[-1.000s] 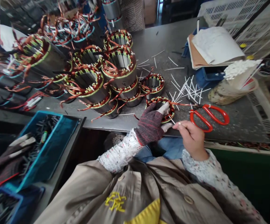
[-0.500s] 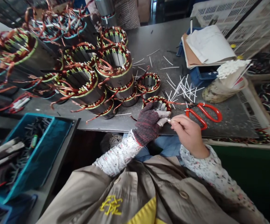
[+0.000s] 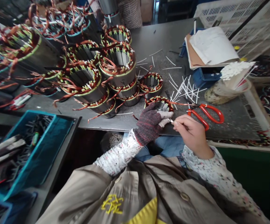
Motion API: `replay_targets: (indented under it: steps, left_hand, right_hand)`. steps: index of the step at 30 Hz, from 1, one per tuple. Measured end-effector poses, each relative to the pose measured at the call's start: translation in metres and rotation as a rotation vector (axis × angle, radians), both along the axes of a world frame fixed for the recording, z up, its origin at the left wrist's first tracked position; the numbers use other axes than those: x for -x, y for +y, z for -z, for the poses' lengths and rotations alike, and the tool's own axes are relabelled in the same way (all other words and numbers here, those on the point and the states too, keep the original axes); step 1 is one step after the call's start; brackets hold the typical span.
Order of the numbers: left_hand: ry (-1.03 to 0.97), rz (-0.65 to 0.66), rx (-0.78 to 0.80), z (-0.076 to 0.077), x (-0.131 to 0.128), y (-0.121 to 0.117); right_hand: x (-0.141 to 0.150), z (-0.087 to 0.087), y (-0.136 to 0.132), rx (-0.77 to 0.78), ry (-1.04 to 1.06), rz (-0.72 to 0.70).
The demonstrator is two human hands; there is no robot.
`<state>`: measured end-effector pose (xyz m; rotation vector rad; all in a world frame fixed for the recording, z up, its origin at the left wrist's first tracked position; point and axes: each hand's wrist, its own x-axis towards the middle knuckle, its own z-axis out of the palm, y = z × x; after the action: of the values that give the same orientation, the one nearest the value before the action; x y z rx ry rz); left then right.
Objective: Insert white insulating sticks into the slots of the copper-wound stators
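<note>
The stator [image 3: 161, 105] is a short ring, its rim bound with reddish copper wire and yellow-green slot pieces around a hollow with pale slats. A strand of copper wire runs from it toward the scissors [image 3: 202, 107], whose looped handles are smooth and orange-red. Thin, straight white sticks [image 3: 187, 89] lie criss-crossed beyond them on the scuffed grey table [image 3: 158, 39], and larger stators [image 3: 125, 74] stand stacked to the left.

A stained, translucent plastic cup [image 3: 222, 93] holds a dense bundle of white sticks. A blue bin [image 3: 203, 78] stands beside it, under a tray with crumpled paper [image 3: 212, 46]. The teal bin [image 3: 45, 149] holds dark short tubes, with a knit glove [image 3: 5, 151] over its side.

The stator lies under the fingers of the gloved left hand [image 3: 148, 124]; whether they clamp it cannot be told. The bare right hand [image 3: 192, 133], just beside the rim, has thumb and forefinger pinched together on a small white piece [image 3: 171, 121].
</note>
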<state>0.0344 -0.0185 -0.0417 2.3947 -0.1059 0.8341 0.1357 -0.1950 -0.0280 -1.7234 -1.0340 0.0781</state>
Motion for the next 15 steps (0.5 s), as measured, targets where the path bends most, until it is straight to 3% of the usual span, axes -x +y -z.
replay_targets:
  steps: [8,15]
  left_hand:
    - [-0.052,0.012,-0.014,0.003,-0.001,0.001]
    - [0.015,0.004,-0.025,0.001,0.002,0.0]
  right_hand:
    - [-0.009,0.011,0.012,0.075,-0.104,0.097]
    - [0.002,-0.002,0.002,-0.001,-0.116,0.02]
